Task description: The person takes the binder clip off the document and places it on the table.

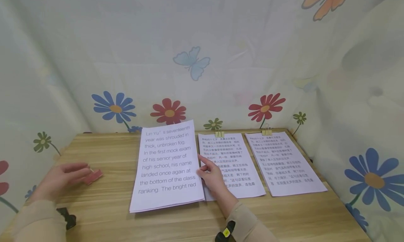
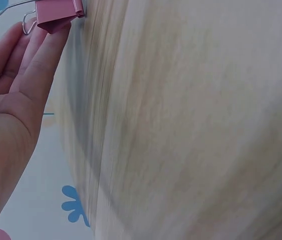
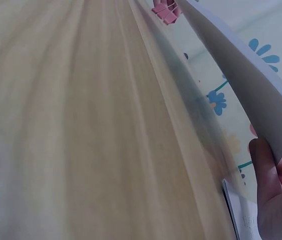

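My left hand (image 1: 64,177) holds a pink-red binder clip (image 1: 93,176) by its wire-handle end, over the left part of the table. In the left wrist view the binder clip (image 2: 58,14) lies against the fingertips; the thumb is mostly cut off. With thumb and fingers, my right hand (image 1: 213,177) pinches the right edge of a stack of paper sheets (image 1: 165,165) printed with large English text. The stack is tilted up off the table, and the right wrist view shows the paper's underside (image 3: 261,95) raised above the wood. No clip shows on it.
Two paper stacks with Chinese text, a middle one (image 1: 227,154) and a right one (image 1: 284,165), lie on the wooden table (image 1: 107,207). Gold binder clips, one on the middle (image 1: 219,134) and one on the right (image 1: 267,132), grip their top edges. A flower-patterned cloth (image 1: 221,77) stands behind.
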`<action>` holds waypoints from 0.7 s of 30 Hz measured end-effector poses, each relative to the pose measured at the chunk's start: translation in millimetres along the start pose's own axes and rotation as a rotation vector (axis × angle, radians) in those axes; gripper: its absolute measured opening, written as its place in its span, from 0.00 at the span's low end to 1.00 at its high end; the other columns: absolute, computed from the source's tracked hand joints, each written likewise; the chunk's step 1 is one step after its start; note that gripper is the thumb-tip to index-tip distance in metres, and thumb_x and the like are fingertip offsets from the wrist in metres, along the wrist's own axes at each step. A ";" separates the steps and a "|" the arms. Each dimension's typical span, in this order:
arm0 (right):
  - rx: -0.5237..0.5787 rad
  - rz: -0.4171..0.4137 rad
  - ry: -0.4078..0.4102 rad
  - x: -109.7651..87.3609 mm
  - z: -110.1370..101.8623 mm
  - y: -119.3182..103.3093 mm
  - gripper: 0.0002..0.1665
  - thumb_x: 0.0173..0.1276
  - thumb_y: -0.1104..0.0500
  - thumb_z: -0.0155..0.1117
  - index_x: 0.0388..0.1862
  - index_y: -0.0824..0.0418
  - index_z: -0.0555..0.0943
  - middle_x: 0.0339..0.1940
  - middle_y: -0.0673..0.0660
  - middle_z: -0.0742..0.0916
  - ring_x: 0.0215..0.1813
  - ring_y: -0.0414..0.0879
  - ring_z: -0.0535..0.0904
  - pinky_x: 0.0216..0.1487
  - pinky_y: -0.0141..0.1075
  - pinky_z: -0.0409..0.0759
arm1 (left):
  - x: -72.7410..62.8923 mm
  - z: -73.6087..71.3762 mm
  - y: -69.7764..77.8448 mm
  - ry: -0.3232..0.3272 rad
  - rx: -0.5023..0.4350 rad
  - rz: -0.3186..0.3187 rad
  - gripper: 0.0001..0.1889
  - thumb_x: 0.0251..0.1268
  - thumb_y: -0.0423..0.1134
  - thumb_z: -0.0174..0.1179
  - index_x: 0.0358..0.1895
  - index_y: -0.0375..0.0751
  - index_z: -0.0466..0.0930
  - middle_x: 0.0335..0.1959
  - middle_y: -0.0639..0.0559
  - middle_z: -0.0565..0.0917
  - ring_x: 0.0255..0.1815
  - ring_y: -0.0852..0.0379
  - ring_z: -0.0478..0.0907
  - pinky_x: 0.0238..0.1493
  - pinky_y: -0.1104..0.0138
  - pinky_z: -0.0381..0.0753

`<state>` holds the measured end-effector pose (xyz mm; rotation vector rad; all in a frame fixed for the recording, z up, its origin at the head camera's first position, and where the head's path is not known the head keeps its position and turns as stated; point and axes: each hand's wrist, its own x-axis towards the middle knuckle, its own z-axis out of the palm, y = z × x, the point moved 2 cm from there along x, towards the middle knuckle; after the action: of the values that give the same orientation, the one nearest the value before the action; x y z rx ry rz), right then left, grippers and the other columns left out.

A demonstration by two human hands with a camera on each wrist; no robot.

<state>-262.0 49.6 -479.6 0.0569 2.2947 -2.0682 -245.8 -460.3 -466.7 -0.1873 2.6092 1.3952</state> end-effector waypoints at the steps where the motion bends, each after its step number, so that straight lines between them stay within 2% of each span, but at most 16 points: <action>1: 0.007 0.002 -0.002 -0.2 0.5 0.3 0.36 0.61 0.73 0.66 0.67 0.49 0.77 0.35 0.55 0.80 0.33 0.43 0.73 0.26 0.28 0.72 | -0.5 -0.3 -0.8 0.002 0.000 0.002 0.44 0.65 0.57 0.64 0.73 0.27 0.59 0.62 0.49 0.78 0.45 0.78 0.77 0.41 0.80 0.74; 6: 0.032 0.009 -0.014 0.5 2.6 0.3 0.36 0.60 0.73 0.66 0.67 0.51 0.77 0.34 0.54 0.79 0.33 0.42 0.72 0.25 0.27 0.71 | -1.4 -1.6 -5.1 -0.006 -0.094 -0.006 0.44 0.67 0.52 0.64 0.72 0.22 0.57 0.57 0.50 0.80 0.44 0.74 0.80 0.42 0.78 0.78; 7: 0.036 0.011 -0.015 0.5 3.0 -0.1 0.36 0.61 0.73 0.66 0.67 0.51 0.77 0.35 0.54 0.79 0.33 0.42 0.73 0.25 0.27 0.71 | -1.2 -2.3 -5.8 -0.009 -0.091 -0.015 0.44 0.67 0.53 0.63 0.72 0.22 0.56 0.60 0.45 0.79 0.44 0.73 0.80 0.43 0.76 0.79; 9: 0.040 0.016 -0.017 0.6 3.8 -0.4 0.36 0.61 0.73 0.66 0.68 0.51 0.77 0.35 0.55 0.79 0.34 0.43 0.73 0.25 0.28 0.72 | -1.4 -4.0 -6.7 0.002 -0.063 -0.028 0.44 0.68 0.55 0.61 0.72 0.23 0.57 0.60 0.44 0.79 0.45 0.72 0.79 0.48 0.67 0.81; 10: 0.041 0.016 -0.018 0.5 4.2 -0.2 0.36 0.61 0.73 0.66 0.68 0.52 0.77 0.35 0.55 0.79 0.34 0.43 0.73 0.26 0.28 0.72 | -2.2 -4.9 -6.6 0.010 -0.025 -0.030 0.44 0.69 0.58 0.59 0.72 0.23 0.57 0.63 0.38 0.76 0.49 0.67 0.79 0.52 0.62 0.80; 13: 0.046 0.010 -0.022 0.4 5.8 0.8 0.36 0.61 0.73 0.66 0.68 0.52 0.77 0.36 0.55 0.80 0.34 0.43 0.73 0.27 0.29 0.73 | -6.3 -8.2 -4.9 0.055 0.103 -0.018 0.45 0.70 0.64 0.53 0.72 0.25 0.59 0.70 0.26 0.63 0.64 0.43 0.71 0.61 0.40 0.67; 14: 0.048 0.008 -0.023 0.3 6.3 1.1 0.36 0.61 0.73 0.66 0.68 0.52 0.77 0.36 0.55 0.80 0.34 0.43 0.73 0.27 0.29 0.73 | -7.8 -9.1 -4.4 0.081 0.130 -0.019 0.46 0.69 0.65 0.52 0.72 0.26 0.59 0.71 0.25 0.60 0.67 0.35 0.65 0.61 0.35 0.61; 16: 0.056 0.004 -0.024 0.5 7.7 1.7 0.36 0.60 0.73 0.66 0.68 0.53 0.77 0.35 0.55 0.80 0.33 0.43 0.73 0.26 0.29 0.73 | -11.1 -10.0 -2.8 0.121 0.128 -0.017 0.47 0.69 0.67 0.51 0.73 0.27 0.58 0.72 0.23 0.56 0.70 0.22 0.50 0.61 0.29 0.53; 18: 0.068 0.004 -0.027 0.8 9.2 2.7 0.36 0.60 0.74 0.66 0.67 0.54 0.77 0.34 0.55 0.80 0.32 0.43 0.74 0.25 0.28 0.73 | -13.1 -10.2 -1.5 0.166 0.096 -0.026 0.47 0.68 0.67 0.51 0.74 0.29 0.58 0.73 0.24 0.55 0.71 0.21 0.47 0.61 0.28 0.49; 21: 0.084 0.020 -0.036 2.1 12.5 4.3 0.36 0.60 0.75 0.65 0.67 0.54 0.77 0.34 0.54 0.79 0.32 0.42 0.74 0.25 0.28 0.74 | -14.8 -9.5 1.4 0.233 0.065 -0.024 0.47 0.68 0.68 0.51 0.74 0.31 0.58 0.73 0.26 0.57 0.71 0.23 0.49 0.63 0.29 0.50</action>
<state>-263.6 37.6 -485.3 0.0454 2.1772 -2.1371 -232.6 -467.0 -457.2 -0.3937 2.8232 1.3519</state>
